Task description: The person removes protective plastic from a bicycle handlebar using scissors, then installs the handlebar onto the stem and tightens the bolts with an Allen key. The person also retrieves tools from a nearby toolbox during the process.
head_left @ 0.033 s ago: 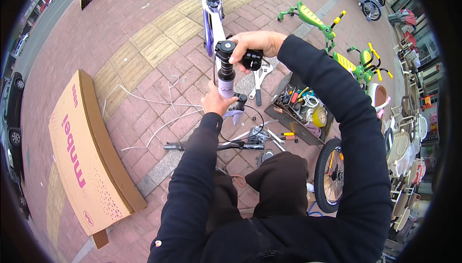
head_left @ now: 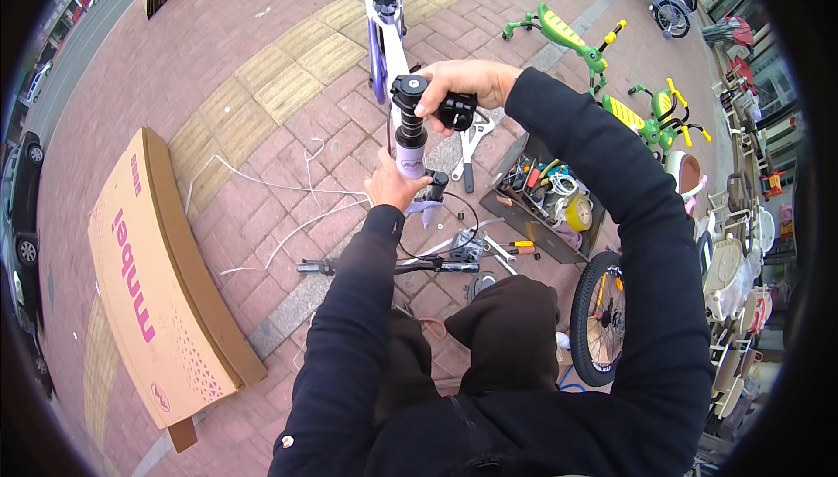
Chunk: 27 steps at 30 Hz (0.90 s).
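Note:
A white and lilac small bicycle frame (head_left: 384,36) stands on the brick pavement in front of me. My right hand (head_left: 463,82) is closed on the black stem (head_left: 412,91) at the top of the lilac head tube (head_left: 410,152). My left hand (head_left: 393,185) grips the bottom of that head tube, by a black part at the fork crown (head_left: 434,185). A black handlebar with a grip (head_left: 384,266) lies on the ground just below my hands.
A silver wrench (head_left: 467,150) lies by an open tray of hand tools (head_left: 541,202). A spoked wheel (head_left: 598,320) stands at my right. A long cardboard box (head_left: 157,285) lies left. White straps (head_left: 288,189) litter the bricks. Green ride-on toys (head_left: 567,36) and parked bicycles stand beyond.

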Each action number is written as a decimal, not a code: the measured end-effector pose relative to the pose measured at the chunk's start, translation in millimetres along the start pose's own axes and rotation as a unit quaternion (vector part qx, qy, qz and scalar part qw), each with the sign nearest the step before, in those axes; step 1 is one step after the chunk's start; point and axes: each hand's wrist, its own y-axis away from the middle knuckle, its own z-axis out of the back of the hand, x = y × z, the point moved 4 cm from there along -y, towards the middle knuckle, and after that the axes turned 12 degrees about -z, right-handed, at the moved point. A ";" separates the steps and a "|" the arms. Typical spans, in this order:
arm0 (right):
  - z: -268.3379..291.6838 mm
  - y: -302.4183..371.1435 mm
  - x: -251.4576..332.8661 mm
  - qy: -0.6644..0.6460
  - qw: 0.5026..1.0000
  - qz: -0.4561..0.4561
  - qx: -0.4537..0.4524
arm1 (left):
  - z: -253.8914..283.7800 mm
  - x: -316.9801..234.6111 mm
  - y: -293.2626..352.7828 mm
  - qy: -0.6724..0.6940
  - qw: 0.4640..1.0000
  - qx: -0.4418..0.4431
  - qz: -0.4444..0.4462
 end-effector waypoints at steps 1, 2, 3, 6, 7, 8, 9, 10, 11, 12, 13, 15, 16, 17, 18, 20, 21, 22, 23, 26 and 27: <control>-2.7 0.6 -1.9 -0.022 1.000 0.007 -0.010 | 0.2 -0.2 0.2 0.006 1.000 -0.003 0.001; -4.1 0.3 -5.9 -0.061 0.996 0.016 -0.059 | 0.1 0.3 0.2 0.010 1.000 -0.007 0.007; -8.1 -2.2 -7.4 -0.095 0.992 0.028 -0.080 | -0.4 0.4 0.4 0.009 1.000 -0.002 0.008; -18.0 -2.7 -14.0 -0.182 0.971 0.032 -0.150 | -1.3 0.4 0.5 0.001 1.000 0.004 0.020; -22.3 -2.3 -14.7 -0.218 0.962 0.047 -0.158 | -1.5 -0.3 0.2 0.004 1.000 0.001 0.017; -26.6 -1.6 -15.2 -0.246 0.951 0.063 -0.175 | -1.9 -1.0 0.1 0.007 1.000 -0.002 0.014; -30.8 -1.5 -14.7 -0.273 0.939 0.083 -0.192 | -2.2 -1.3 0.0 0.008 1.000 -0.007 0.014; -34.9 -2.1 -14.4 -0.294 0.928 0.093 -0.208 | -2.8 -1.4 0.2 0.008 1.000 -0.010 0.014; -38.7 -3.0 -13.6 -0.315 0.916 0.106 -0.224 | -2.6 -1.7 0.3 0.005 1.000 -0.019 0.011; -41.9 -3.8 -13.4 -0.331 0.905 0.118 -0.241 | -3.3 -1.5 0.1 0.003 1.000 -0.016 0.012; -44.3 -4.3 -13.7 -0.350 0.891 0.127 -0.260 | -3.7 -1.2 0.5 -0.002 1.000 -0.014 0.014; -48.3 -6.7 -13.8 -0.370 0.874 0.142 -0.283 | -3.2 -1.0 0.3 -0.016 1.000 -0.016 0.013; -49.4 -7.6 -14.2 -0.382 0.864 0.147 -0.294 | -3.5 -0.3 0.0 -0.022 0.999 -0.009 0.024; -50.7 -8.7 -14.2 -0.385 0.861 0.151 -0.297 | -3.0 -0.4 -0.2 -0.020 0.999 -0.012 0.023; -51.9 -9.5 -14.3 -0.389 0.858 0.154 -0.299 | -2.9 -0.7 -0.5 -0.018 1.000 -0.014 0.022; -53.9 -10.2 -13.1 -0.390 0.855 0.162 -0.302 | -3.2 -0.8 -0.6 -0.011 0.999 -0.023 0.019; -54.8 -10.9 -12.2 -0.384 0.857 0.155 -0.306 | -4.0 -0.4 -0.9 -0.005 0.999 -0.030 0.017; -55.5 -10.7 -12.3 -0.379 0.859 0.148 -0.312 | -5.2 0.4 -0.4 0.003 0.999 -0.039 0.011; -55.3 -9.6 -12.1 -0.373 0.859 0.145 -0.319 | -7.5 2.6 -0.3 0.006 0.999 -0.036 0.013; -53.8 -0.2 -17.3 -0.280 0.897 0.135 -0.315 | -13.2 13.1 -1.9 0.041 0.999 -0.024 0.009; -51.0 5.5 -20.4 -0.233 0.911 0.136 -0.312 | -12.8 15.9 -5.2 0.084 0.996 -0.017 -0.011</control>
